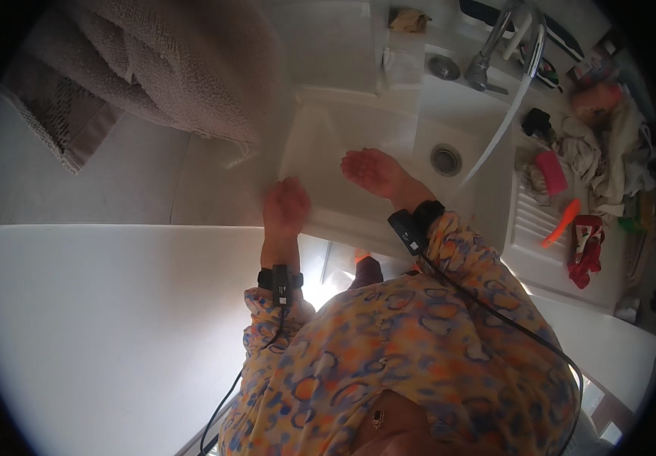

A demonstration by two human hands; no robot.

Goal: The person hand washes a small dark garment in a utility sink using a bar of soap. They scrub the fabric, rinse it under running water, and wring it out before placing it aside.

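Both of my hands are empty and palm up at the near side of a white sink [345,219]. Slightly blurred, my left hand [287,205] is by the sink's left front corner, fingers a little curled. My right hand [374,172] is over the basin, its palm showing and its fingers loosely bent. Beyond my right wrist is the round metal drain [446,159]. A stream of water [499,134] falls from the curved chrome faucet [534,48] into the basin, to the right of both hands.
A bulky beige towel [179,62] fills the upper left. At right, the ribbed drainboard [533,219] holds a pink sponge [551,172], an orange-handled tool [562,223], a red packet [586,251] and crumpled cloths [581,145]. Black cables [504,322] run from my wrist devices.
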